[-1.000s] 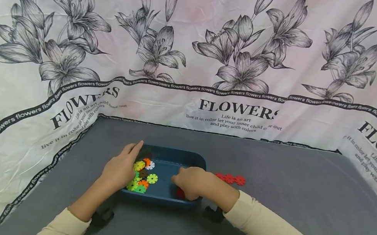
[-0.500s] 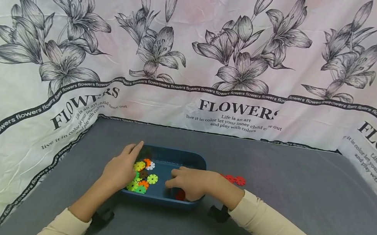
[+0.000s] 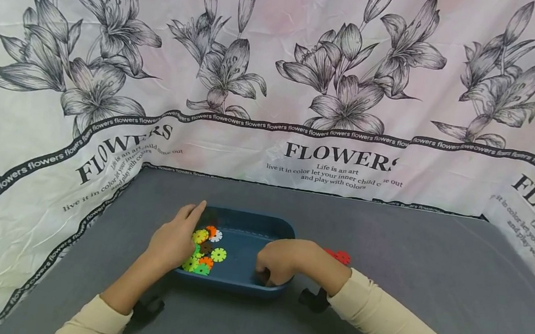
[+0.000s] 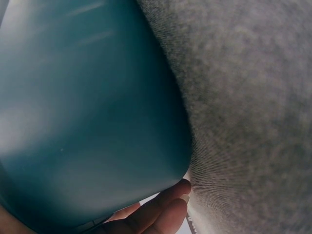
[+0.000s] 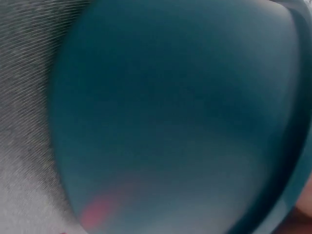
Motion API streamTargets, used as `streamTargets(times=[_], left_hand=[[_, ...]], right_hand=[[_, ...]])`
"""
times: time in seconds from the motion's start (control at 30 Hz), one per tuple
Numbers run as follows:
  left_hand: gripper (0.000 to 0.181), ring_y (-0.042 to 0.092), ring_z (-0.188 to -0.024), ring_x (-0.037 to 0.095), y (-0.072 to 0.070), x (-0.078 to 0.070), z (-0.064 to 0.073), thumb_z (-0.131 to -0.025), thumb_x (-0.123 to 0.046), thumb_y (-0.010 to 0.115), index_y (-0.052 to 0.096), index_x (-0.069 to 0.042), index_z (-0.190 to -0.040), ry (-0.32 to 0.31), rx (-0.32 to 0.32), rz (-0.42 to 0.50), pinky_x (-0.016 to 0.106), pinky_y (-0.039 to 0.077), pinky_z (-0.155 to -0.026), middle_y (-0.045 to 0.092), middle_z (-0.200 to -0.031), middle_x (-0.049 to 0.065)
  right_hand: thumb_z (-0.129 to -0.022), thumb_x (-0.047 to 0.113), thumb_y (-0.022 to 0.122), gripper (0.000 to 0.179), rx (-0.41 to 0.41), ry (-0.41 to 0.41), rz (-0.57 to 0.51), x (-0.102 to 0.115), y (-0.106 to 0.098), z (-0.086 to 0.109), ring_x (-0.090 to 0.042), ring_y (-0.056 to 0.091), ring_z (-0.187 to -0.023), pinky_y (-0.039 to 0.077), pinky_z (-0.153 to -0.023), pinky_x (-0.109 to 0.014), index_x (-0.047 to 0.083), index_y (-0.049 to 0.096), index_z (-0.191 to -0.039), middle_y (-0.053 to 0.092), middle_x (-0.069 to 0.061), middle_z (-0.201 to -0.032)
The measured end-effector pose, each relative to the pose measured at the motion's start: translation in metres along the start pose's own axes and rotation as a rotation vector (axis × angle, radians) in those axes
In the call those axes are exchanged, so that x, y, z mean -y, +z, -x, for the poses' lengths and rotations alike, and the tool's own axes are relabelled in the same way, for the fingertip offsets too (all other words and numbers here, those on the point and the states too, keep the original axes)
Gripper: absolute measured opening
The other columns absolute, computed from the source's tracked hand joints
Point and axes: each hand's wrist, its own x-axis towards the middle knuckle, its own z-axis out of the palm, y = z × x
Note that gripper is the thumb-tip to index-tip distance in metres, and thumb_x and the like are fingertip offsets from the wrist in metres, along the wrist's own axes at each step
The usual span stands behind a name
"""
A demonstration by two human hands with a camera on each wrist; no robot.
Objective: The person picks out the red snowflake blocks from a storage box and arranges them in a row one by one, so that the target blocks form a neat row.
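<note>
R hand is curled down in the R end of the blue tub; can't tell if it's pinching anything. L hand grips the L end, w/ bright discs nearby inside. Red discs on gray tbl, R of tub.

Your left hand grips the left end of a dark blue tray, and your right hand reaches down inside its right end, where your fingertips are hidden. Notched plastic discs in yellow, green, orange, brown and white lie in the tray beside your left hand. To the right of the tray, red notched discs lie on the grey desk, partly covered by your right forearm. Behind the desk hangs a white cloth printed with lilies and the word "FLOWERS".
</note>
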Motion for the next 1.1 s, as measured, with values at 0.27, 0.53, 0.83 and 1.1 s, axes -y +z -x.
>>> streamTargets(times=[0.27,0.53,0.83,1.1], left_hand=[[0.079,0.027,-0.042,0.014,0.001,0.0,0.001,-0.085,0.011,0.056,0.032,-0.008,-0.157,0.022,-0.02,-0.001,0.028,0.027,-0.042,0.041,-0.148,0.023],[0.079,0.028,-0.043,0.014,0.0,-0.003,0.001,-0.084,0.013,0.055,0.033,-0.01,-0.157,0.034,-0.002,0.003,0.028,0.027,-0.042,0.042,-0.148,0.023],[0.081,0.028,-0.043,0.014,0.001,-0.002,0.0,-0.084,0.012,0.056,0.032,-0.011,-0.158,0.033,0.007,-0.008,0.029,0.028,-0.042,0.042,-0.148,0.022],[0.081,0.028,-0.043,0.013,0.0,-0.002,0.001,-0.083,0.013,0.056,0.033,-0.01,-0.157,0.031,-0.003,-0.008,0.028,0.027,-0.043,0.043,-0.147,0.023]], right_hand=[[-0.094,-0.001,0.055,0.036,0.187,-0.185,-0.121,-0.009,-0.008,-0.007,-0.008,0.02,-0.056,0.025,-0.056,-0.027,0.018,0.046,-0.064,0.032,0.006,-0.061],[-0.096,0.0,0.047,0.03,0.403,-0.468,-0.404,-0.021,-0.012,-0.012,-0.01,0.026,-0.053,0.032,-0.058,-0.024,0.009,0.048,-0.067,0.035,0.004,-0.061],[-0.098,0.023,0.065,0.026,0.382,-0.508,-0.667,-0.038,-0.011,-0.006,-0.009,0.052,-0.07,0.047,-0.07,-0.024,-0.002,0.07,-0.101,0.061,0.005,-0.08],[-0.09,0.001,0.07,0.019,0.327,-0.46,-0.656,-0.039,-0.02,0.005,-0.008,0.06,-0.079,0.053,-0.076,-0.026,-0.003,0.071,-0.109,0.07,0.004,-0.093]])
